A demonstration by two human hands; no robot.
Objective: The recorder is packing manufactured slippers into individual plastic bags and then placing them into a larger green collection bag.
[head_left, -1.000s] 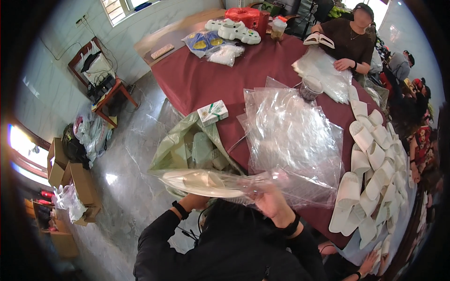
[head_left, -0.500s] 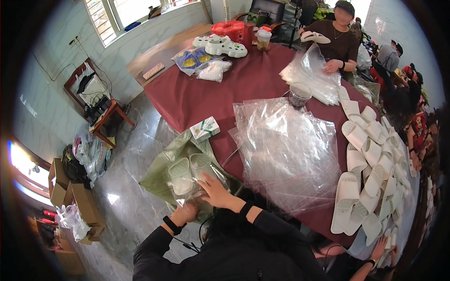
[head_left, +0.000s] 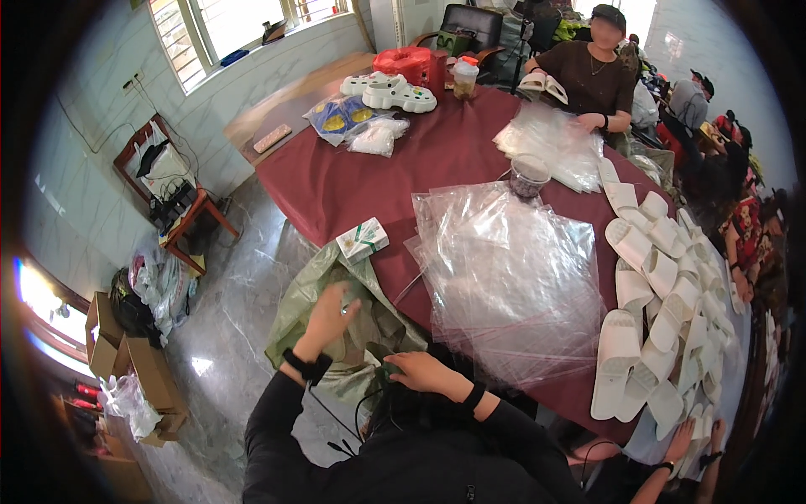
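Grey marbled floor [head_left: 252,244] stretches across the left of the head view, beside a large dark red counter [head_left: 437,155]. At the counter's near left edge is a green sack [head_left: 290,336], its mouth spread wide. The left hand [head_left: 326,321] is above that mouth, somewhat blurred, its fingers apart and pointing toward the far side. The right hand [head_left: 422,371] is at the sack's near right rim; whether its fingers are clamped on the rim I cannot tell. A white box [head_left: 363,240] with green marks sits on the counter just beyond the sack.

To the right of the hands lies a broad stack of clear plastic bags [head_left: 512,269], with a clear cup [head_left: 529,178] of dark contents at its far edge. Farther right, white slippers [head_left: 621,340] lie overlapping in a long heap, and another person's 2 hands [head_left: 681,440] touch slippers at its near end. On the far side, a co-worker [head_left: 596,76] in a brown top holds up 2 pale slippers [head_left: 534,81], with a hand [head_left: 590,121] on another pile of clear bags [head_left: 550,147]. Left of this person, toward the far end, are white clogs [head_left: 401,96], a red bag [head_left: 401,63] and a jar [head_left: 464,80] with an orange lid.
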